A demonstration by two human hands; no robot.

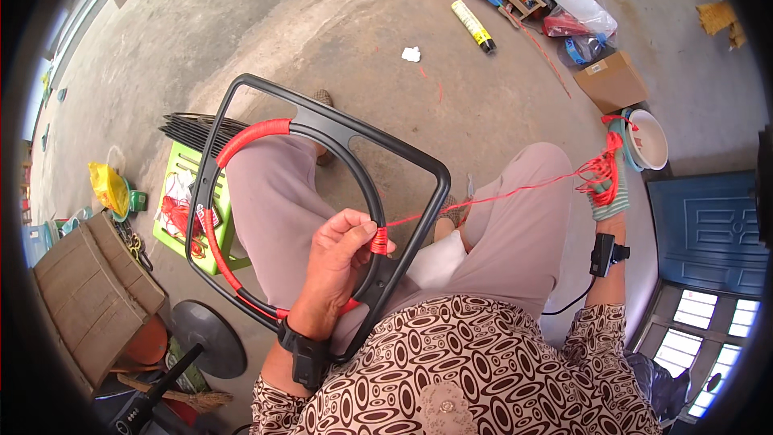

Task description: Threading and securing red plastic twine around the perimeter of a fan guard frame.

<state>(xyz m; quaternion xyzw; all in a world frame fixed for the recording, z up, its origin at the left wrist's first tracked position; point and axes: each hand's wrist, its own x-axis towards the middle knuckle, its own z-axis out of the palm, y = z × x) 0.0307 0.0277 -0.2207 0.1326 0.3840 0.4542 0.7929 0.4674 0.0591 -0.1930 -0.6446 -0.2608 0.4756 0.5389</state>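
A black frame (326,116), squarish outside with a round ring inside, rests tilted on my lap. Red cord wraps several stretches of the ring. My left hand (338,254) is closed on the frame's ring, thumb and fingers pinching a short red wrapping. From there a taut red cord (491,196) runs right to my right hand (609,193), which wears a striped glove. That hand is raised at the far right, closed around a tangled bundle of red cord (604,167). The bundle partly hides its fingers.
Left of my knee stands a light green stool (171,217) with red cord and black frames on it. A yellow spray can (473,26) and white scrap (411,54) lie ahead. A cardboard box (612,83) and pale basin (648,141) are at right; a black round base (208,338) stands lower left.
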